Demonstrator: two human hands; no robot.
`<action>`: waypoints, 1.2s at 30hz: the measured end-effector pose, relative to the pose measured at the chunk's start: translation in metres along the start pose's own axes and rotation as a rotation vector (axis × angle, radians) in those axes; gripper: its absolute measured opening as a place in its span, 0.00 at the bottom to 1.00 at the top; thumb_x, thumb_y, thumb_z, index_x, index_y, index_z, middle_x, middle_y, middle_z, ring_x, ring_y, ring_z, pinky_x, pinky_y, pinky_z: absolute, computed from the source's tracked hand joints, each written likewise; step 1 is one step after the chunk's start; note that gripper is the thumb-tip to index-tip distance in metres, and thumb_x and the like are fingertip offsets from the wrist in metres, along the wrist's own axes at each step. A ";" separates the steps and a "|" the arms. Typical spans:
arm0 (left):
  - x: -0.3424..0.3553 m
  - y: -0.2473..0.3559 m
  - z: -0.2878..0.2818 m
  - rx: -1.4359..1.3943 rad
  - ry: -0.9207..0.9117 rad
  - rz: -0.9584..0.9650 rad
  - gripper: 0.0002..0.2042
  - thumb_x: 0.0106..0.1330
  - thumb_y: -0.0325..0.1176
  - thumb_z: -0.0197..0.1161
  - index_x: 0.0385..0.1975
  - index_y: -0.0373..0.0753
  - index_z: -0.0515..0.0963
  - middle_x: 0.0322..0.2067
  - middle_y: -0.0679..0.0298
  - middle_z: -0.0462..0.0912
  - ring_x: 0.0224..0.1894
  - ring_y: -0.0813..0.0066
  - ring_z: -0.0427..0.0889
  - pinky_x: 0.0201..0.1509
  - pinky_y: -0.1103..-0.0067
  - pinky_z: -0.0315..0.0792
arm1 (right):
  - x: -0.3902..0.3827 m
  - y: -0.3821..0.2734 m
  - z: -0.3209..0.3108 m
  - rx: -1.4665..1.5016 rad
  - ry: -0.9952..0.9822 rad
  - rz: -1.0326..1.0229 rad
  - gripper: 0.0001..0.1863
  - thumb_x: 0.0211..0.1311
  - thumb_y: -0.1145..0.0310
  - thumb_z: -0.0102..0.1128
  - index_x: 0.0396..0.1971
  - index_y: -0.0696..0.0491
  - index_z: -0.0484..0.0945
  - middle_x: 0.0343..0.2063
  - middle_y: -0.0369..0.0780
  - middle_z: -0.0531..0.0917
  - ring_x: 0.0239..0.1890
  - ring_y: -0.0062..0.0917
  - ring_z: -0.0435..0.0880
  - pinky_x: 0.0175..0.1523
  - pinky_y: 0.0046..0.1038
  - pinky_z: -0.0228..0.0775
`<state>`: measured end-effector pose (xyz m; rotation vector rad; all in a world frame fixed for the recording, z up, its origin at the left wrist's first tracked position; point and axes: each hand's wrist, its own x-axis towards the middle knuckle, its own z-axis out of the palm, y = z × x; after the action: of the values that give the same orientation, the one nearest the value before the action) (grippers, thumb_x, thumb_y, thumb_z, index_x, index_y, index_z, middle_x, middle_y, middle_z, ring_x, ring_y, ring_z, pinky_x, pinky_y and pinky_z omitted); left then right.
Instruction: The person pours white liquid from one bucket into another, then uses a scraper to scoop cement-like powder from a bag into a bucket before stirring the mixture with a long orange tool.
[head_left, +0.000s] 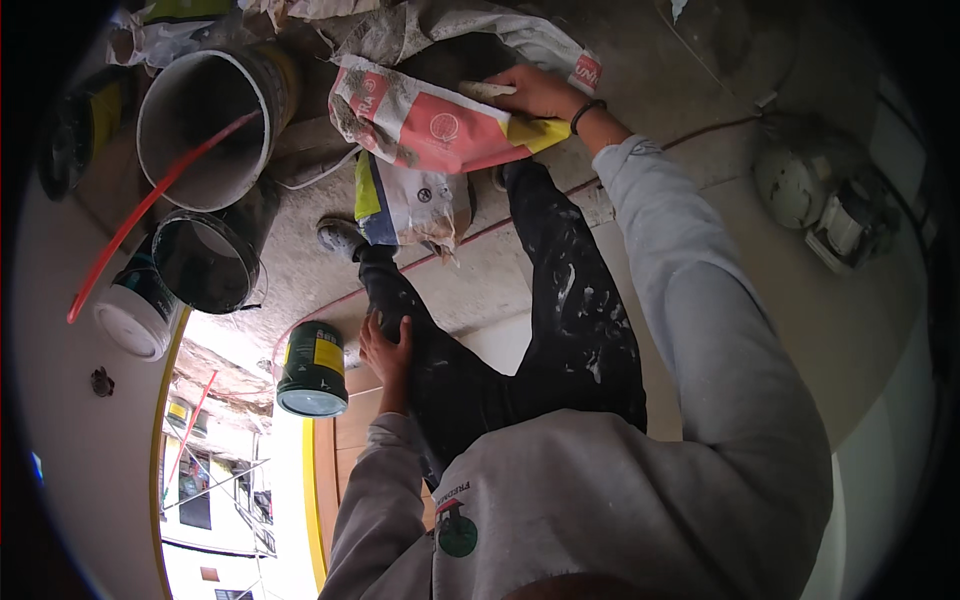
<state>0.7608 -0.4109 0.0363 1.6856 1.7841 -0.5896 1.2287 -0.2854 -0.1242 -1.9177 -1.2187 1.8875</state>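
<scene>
I see paint-flecked black trousers [570,300], the open red-and-white sack [445,125] ahead of them. Left hand [387,350] rests on the trousers, thumb apart; right hand [540,93], at the sack's mouth, grips a pale strip [486,90], kind unclear.

Pale bucket [185,100], red stick [165,190] across its mouth, green pail [312,362], reddish cord [705,133]

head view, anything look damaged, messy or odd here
The red-and-white bag gapes open with a crumpled, grimy rim, the right hand at its mouth. The dark trousers also look messy, spattered with white marks.
</scene>
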 end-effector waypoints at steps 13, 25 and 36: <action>0.147 0.277 -0.078 0.097 -0.008 0.889 0.20 0.56 0.31 0.66 0.50 0.46 0.78 0.46 0.61 0.76 0.43 0.61 0.81 0.41 0.67 0.78 | -0.030 -0.027 -0.022 -0.065 -0.024 -0.175 0.25 0.61 0.60 0.65 0.59 0.44 0.76 0.42 0.39 0.86 0.38 0.19 0.82 0.43 0.22 0.72; 0.098 0.227 -0.065 -0.148 0.200 0.768 0.19 0.56 0.32 0.67 0.50 0.45 0.77 0.38 0.59 0.74 0.38 0.61 0.80 0.36 0.69 0.78 | -0.068 -0.059 -0.073 -0.022 -0.163 0.020 0.25 0.63 0.66 0.62 0.61 0.46 0.74 0.28 0.30 0.82 0.21 0.10 0.74 0.26 0.16 0.70; 0.036 0.116 -0.019 -0.244 0.063 0.535 0.24 0.59 0.34 0.67 0.57 0.44 0.73 0.44 0.57 0.75 0.38 0.61 0.80 0.38 0.69 0.78 | -0.122 -0.040 -0.109 0.010 -0.100 0.060 0.27 0.63 0.65 0.63 0.62 0.50 0.73 0.25 0.27 0.79 0.16 0.08 0.63 0.22 0.15 0.59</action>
<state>0.8729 -0.3607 0.0350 1.9097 1.2939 -0.0805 1.3283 -0.2952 0.0114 -1.8957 -1.1890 2.0390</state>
